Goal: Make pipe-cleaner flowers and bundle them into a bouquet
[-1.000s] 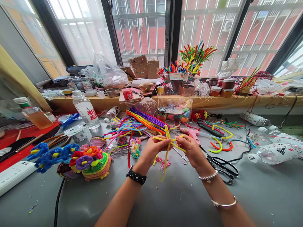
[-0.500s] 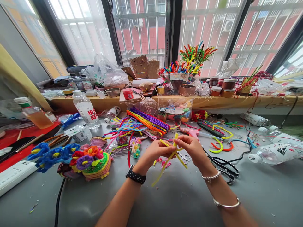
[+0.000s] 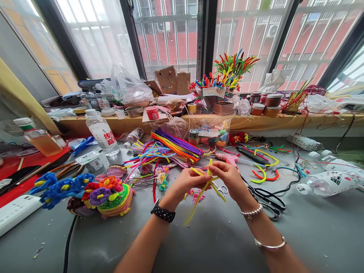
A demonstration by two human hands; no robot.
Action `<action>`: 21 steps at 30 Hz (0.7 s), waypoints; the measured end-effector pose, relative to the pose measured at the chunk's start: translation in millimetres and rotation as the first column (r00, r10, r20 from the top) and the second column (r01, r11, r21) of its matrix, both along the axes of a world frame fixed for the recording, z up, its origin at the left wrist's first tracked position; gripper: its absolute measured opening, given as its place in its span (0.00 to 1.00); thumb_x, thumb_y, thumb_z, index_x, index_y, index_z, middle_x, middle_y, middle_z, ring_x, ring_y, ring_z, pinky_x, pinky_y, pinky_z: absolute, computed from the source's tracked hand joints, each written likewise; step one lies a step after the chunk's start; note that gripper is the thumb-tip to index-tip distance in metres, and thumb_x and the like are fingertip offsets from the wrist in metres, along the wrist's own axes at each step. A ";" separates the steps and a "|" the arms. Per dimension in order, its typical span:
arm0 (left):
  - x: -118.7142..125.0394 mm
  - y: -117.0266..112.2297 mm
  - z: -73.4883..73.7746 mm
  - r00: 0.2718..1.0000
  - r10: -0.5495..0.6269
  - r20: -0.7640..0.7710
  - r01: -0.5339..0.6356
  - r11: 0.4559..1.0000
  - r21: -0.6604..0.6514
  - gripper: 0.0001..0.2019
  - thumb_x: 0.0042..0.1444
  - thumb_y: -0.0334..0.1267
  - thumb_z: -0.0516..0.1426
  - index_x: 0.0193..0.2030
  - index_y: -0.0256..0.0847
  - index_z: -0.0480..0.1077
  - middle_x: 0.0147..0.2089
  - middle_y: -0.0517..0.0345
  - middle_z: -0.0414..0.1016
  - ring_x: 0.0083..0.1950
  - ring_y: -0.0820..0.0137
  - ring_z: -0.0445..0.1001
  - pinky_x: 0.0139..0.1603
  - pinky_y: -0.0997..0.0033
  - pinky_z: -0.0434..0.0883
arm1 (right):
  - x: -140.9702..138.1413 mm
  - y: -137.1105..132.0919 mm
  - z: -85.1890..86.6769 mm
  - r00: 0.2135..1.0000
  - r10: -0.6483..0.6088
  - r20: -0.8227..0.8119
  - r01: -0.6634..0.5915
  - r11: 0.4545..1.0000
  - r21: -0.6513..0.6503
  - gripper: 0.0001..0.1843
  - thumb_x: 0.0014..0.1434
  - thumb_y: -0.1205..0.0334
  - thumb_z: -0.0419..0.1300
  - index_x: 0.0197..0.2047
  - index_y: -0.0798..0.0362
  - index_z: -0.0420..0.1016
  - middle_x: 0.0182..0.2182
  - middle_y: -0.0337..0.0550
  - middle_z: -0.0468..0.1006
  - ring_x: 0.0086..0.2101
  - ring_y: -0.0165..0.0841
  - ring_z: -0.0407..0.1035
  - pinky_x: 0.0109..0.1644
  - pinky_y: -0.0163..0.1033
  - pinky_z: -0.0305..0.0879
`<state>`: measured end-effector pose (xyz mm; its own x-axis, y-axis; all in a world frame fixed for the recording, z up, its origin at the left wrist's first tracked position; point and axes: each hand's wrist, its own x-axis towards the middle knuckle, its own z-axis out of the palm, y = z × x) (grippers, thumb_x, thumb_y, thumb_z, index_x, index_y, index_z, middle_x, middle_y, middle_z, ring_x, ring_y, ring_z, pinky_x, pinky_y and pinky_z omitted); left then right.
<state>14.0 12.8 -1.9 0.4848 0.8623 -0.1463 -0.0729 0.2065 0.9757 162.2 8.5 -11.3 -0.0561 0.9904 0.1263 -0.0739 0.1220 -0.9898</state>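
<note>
Both hands meet above the grey table [image 3: 216, 242], pinching a bundle of yellow pipe cleaners [image 3: 199, 197] that cross between the fingers. My left hand [image 3: 186, 182], with a black watch on its wrist, grips the bundle from the left. From the right, my right hand [image 3: 229, 178], wearing a pearl bracelet and a bangle, pinches the same stems near the crossing. One long yellow end hangs down and to the left toward the table. Just behind the hands lies a heap of coloured pipe cleaners [image 3: 173, 146].
Finished pipe-cleaner flowers [image 3: 105, 193] lie at the left. Black scissors [image 3: 269, 203] and small scissors [image 3: 220, 187] rest by my right hand. Water bottles [image 3: 101, 131] [image 3: 327, 184], a pink glue gun [image 3: 227, 157] and a cluttered window sill [image 3: 250, 121] surround the space.
My hands drew closer together and turned the yellow stems. The upright stem dropped lower, and the long end now slants down to the left.
</note>
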 end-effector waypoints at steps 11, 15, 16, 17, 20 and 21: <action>4.1 -0.9 1.9 0.974 0.188 0.123 -0.192 0.981 0.025 0.11 0.38 0.40 0.61 0.25 0.33 0.71 0.23 0.57 0.73 0.26 0.73 0.71 0.33 0.74 0.68 | -6.4 0.8 -4.9 0.981 -0.149 -0.127 0.148 0.989 -0.017 0.14 0.41 0.53 0.62 0.20 0.55 0.68 0.18 0.34 0.63 0.21 0.25 0.56 0.27 0.33 0.54; 5.2 -2.3 1.9 0.965 0.218 0.144 -0.225 0.974 0.035 0.12 0.39 0.41 0.61 0.27 0.33 0.72 0.24 0.56 0.73 0.27 0.73 0.71 0.33 0.73 0.67 | -8.1 1.1 -6.6 0.965 -0.173 -0.196 0.165 0.985 -0.057 0.14 0.39 0.53 0.63 0.20 0.55 0.68 0.18 0.33 0.63 0.21 0.25 0.56 0.28 0.33 0.55; 5.3 -2.2 1.7 0.965 0.218 0.146 -0.225 0.974 0.033 0.12 0.39 0.41 0.61 0.27 0.33 0.72 0.24 0.56 0.73 0.27 0.73 0.71 0.33 0.73 0.67 | -7.6 1.1 -6.4 0.964 -0.167 -0.205 0.159 0.986 -0.056 0.13 0.39 0.54 0.63 0.20 0.55 0.69 0.18 0.33 0.64 0.21 0.25 0.56 0.28 0.33 0.56; 5.4 -1.9 1.4 0.966 0.215 0.142 -0.222 0.974 0.035 0.12 0.39 0.41 0.61 0.27 0.33 0.72 0.24 0.55 0.74 0.27 0.73 0.71 0.33 0.73 0.67 | -6.8 1.2 -6.0 0.966 -0.153 -0.210 0.145 0.988 -0.056 0.13 0.39 0.54 0.63 0.21 0.55 0.70 0.19 0.33 0.65 0.22 0.25 0.57 0.29 0.33 0.56; 5.6 -0.7 0.9 0.971 0.207 0.118 -0.214 0.975 0.054 0.12 0.39 0.41 0.61 0.26 0.33 0.72 0.24 0.55 0.74 0.27 0.72 0.71 0.33 0.73 0.67 | -3.2 1.1 -3.6 0.973 -0.097 -0.207 0.086 0.995 -0.060 0.13 0.40 0.54 0.63 0.27 0.54 0.73 0.21 0.35 0.67 0.22 0.25 0.57 0.30 0.33 0.57; 5.7 -0.4 0.8 0.971 0.214 0.111 -0.221 0.974 0.056 0.12 0.38 0.41 0.61 0.26 0.33 0.72 0.24 0.55 0.74 0.27 0.72 0.71 0.33 0.73 0.68 | -2.0 1.1 -2.8 0.975 -0.080 -0.208 0.068 0.996 -0.064 0.13 0.41 0.54 0.62 0.29 0.54 0.73 0.21 0.35 0.67 0.23 0.24 0.58 0.30 0.32 0.57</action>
<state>19.7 12.4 -1.0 0.2942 0.9548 -0.0426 -0.2102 0.1082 0.9717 160.2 9.6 -14.1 0.0392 0.9967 0.0718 -0.2736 0.0798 -0.9585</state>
